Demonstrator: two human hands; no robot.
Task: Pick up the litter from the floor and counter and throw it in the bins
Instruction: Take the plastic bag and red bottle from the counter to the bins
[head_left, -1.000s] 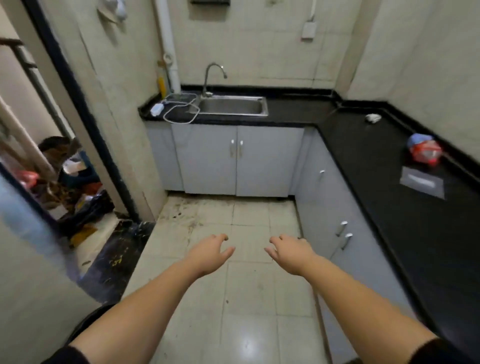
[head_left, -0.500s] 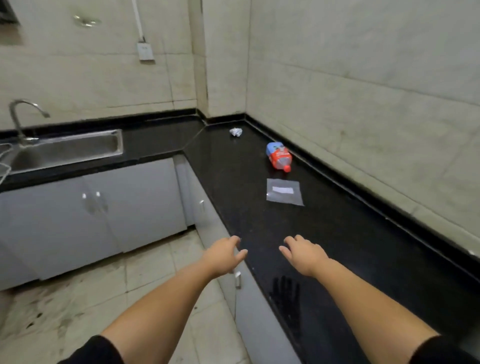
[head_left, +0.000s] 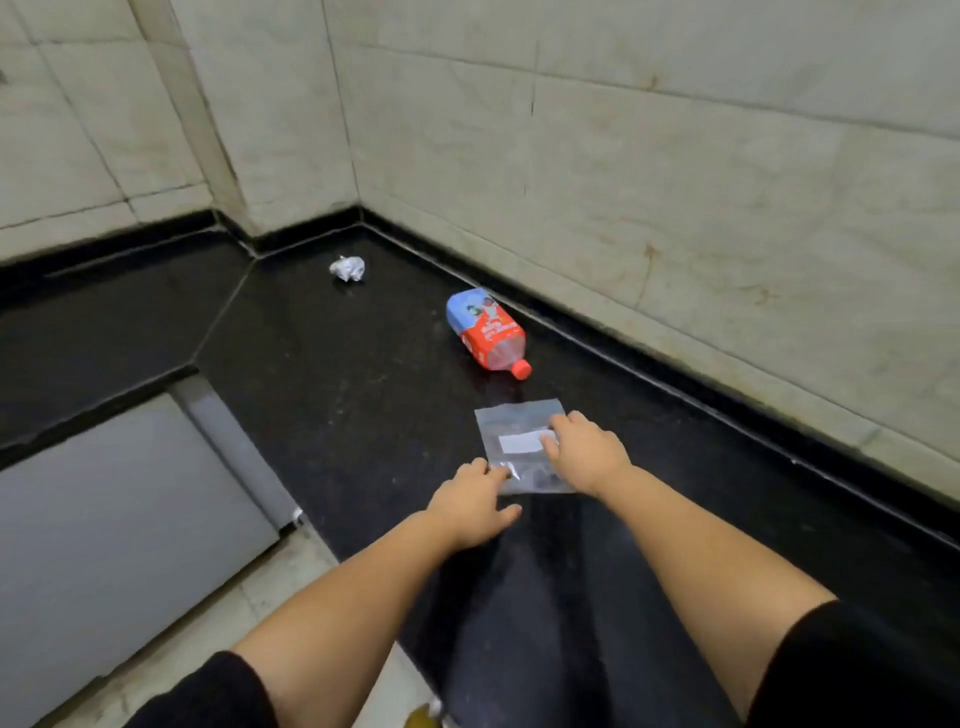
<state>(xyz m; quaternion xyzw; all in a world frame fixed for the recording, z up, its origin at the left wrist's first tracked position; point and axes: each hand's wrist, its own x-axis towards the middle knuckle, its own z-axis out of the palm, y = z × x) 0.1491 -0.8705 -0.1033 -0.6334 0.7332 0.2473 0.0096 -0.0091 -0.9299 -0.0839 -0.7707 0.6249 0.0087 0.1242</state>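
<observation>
Head view: both my hands are down on the clear plastic bag (head_left: 521, 447), flat on the black bench (head_left: 332, 374) at frame centre. My right hand (head_left: 587, 453), fingers spread, presses its right half; my left hand (head_left: 470, 501), loosely spread, touches its near left corner. Neither grip pinches it yet. Its long axis runs away from me, toward the bottle (head_left: 485, 330).

Standing in a corner: pale tiled walls (head_left: 649, 171) meeting black stone counter (head_left: 337, 374), grey cabinet door (head_left: 114, 525) below, light floor tiles (head_left: 228, 613) showing.
</observation>
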